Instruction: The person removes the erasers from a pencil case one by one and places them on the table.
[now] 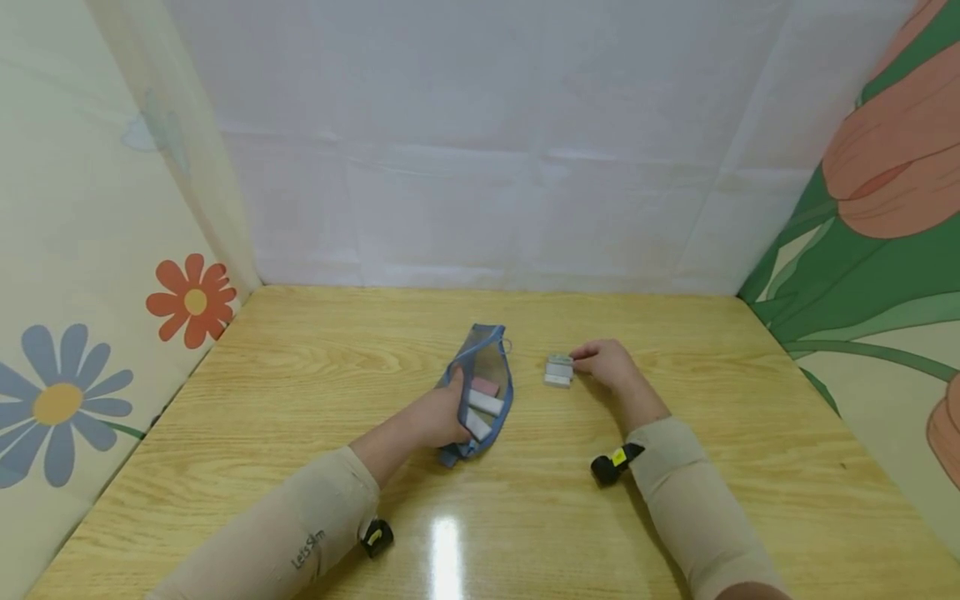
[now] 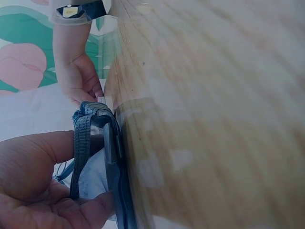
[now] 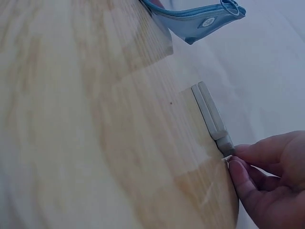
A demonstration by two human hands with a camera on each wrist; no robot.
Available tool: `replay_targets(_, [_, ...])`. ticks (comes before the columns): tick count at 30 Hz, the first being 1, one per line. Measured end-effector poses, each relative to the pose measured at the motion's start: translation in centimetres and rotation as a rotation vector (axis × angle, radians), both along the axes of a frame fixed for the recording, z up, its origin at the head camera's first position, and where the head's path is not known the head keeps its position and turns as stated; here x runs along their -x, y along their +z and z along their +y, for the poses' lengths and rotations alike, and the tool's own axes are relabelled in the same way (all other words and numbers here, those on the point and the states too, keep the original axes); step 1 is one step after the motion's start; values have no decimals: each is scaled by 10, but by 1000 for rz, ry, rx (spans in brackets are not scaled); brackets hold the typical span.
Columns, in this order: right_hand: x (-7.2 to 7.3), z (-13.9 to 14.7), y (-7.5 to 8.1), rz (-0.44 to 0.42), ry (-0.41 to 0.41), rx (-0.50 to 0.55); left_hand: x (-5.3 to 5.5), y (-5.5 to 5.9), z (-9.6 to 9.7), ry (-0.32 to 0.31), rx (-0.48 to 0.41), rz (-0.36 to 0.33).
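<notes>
A blue mesh zip pouch [image 1: 507, 404] stands unzipped on the table, its mouth facing right. My left hand [image 1: 441, 414] grips its left side, thumb at the upper edge; in the left wrist view the fingers pinch the blue fabric strap [image 2: 82, 152]. Inside the pouch lie a pink block [image 1: 485, 386] and white eraser-like blocks [image 1: 485, 403]. To its right, several small white-grey blocks [image 1: 557, 380] lie side by side. My right hand [image 1: 609, 363] pinches the end of the farthest, greyish block [image 1: 561, 359] between thumb and finger.
The wooden table [image 1: 300, 358] ends at a white sheet [image 1: 480, 208] behind. Flower-patterned panels [image 1: 67, 250] stand at both sides. Each forearm wears a pale sleeve [image 1: 697, 500] and a small black wrist camera [image 1: 606, 471].
</notes>
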State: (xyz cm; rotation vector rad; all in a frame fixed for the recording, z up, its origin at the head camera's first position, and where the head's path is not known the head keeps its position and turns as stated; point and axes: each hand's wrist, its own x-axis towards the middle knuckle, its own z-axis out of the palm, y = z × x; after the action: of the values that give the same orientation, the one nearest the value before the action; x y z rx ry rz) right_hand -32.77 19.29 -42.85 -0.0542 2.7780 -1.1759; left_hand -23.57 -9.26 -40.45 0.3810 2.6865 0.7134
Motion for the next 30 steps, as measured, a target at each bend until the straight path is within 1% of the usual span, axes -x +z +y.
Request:
replay_targets(3, [-1, 0, 0, -7, -4, -1, 0, -1, 0, 2, 4, 1])
replay_targets(9, [-2, 0, 0, -25, -19, 30, 0, -1, 0, 2, 3, -1])
replay_targets(15, [-2, 2, 0, -13, -52, 89, 0, -2, 0, 8, -7, -11])
replay_targets(18, [-3, 1, 3, 0, -74, 117, 0, -1, 0, 7, -8, -11])
replay_targets(20, [-4, -1, 6, 21, -70, 131, -1, 0, 0, 3, -6, -6])
replay_targets(26, [-13, -16, 16, 125, 12, 113, -2, 1, 0, -2, 3, 2])
replay_targets(30, [-19, -32, 19, 143, 72, 98, -1, -1, 0, -10, 7, 20])
